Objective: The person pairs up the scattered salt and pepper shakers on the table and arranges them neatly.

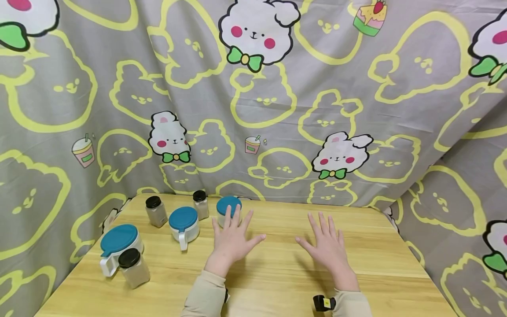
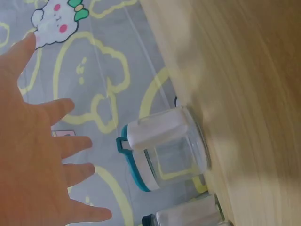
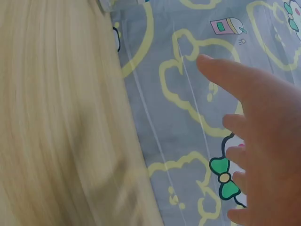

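My left hand (image 1: pixel 231 242) hovers over the table with fingers spread, holding nothing. Just beyond its fingertips stands a clear jar with a blue lid (image 1: pixel 229 205), partly hidden by the fingers in the head view. The left wrist view shows this jar's white handle (image 2: pixel 157 129) and see-through body. To the right, my right hand (image 1: pixel 326 246) is likewise spread above the wood, with nothing in it. Left of my left hand are another blue-lidded jar (image 1: pixel 184 220) with a white handle and a square black-capped bottle (image 1: pixel 201 206).
A larger blue-lidded jar (image 1: pixel 120 240) stands at the table's left, behind a black-capped bottle (image 1: pixel 134 269). Another black-capped bottle (image 1: pixel 156 212) is near the back left. A patterned grey curtain (image 1: pixel 273 114) hangs along the back and sides of the wooden table (image 1: pixel 285 281).
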{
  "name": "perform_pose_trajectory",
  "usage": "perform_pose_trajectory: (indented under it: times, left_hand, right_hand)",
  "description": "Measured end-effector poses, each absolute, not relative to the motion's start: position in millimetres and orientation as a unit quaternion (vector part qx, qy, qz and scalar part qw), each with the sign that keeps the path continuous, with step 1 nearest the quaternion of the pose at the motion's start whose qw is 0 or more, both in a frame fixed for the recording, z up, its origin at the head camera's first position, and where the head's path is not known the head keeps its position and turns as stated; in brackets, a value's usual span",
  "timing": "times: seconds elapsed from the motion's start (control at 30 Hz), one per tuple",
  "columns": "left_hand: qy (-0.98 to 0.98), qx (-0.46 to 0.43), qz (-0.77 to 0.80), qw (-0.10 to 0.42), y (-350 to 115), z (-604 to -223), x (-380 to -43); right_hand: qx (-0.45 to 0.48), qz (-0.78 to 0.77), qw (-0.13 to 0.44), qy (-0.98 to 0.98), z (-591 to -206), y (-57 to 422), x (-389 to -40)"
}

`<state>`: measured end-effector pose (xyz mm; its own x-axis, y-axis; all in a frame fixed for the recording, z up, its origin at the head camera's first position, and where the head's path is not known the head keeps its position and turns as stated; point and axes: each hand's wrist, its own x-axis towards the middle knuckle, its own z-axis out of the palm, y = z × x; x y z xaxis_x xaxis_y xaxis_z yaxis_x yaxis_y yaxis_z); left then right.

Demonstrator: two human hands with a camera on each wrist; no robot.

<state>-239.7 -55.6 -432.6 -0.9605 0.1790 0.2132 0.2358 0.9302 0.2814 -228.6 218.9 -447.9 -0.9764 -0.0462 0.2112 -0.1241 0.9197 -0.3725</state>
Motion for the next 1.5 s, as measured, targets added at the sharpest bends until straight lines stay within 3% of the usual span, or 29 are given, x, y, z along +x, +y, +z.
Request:
perform_pose_trajectory:
  times: [0.27, 0.83, 1.1, 1.5]
  left_hand:
    - [-0.968, -0.090, -0.178, 0.151, -61, -426, -244]
    - [-0.918, -0.096, -0.174, 0.342, -100, -416, -252]
    - [-0.914, -0.089, -0.181, 0.351, -120, -411, -262]
    - [-0.913, -0.058, -0.199, 0.353, -139, -409, -283]
  right_hand:
    - [0.065, 0.187, 0.166, -0.966, -446, 211, -232]
    - [0.136, 0.208, 0.401, -0.882, -443, 178, -246]
    - [0.136, 0.240, 0.400, -0.874, -442, 152, -256]
    - [0.145, 0.287, 0.314, -0.893, -441, 112, -269]
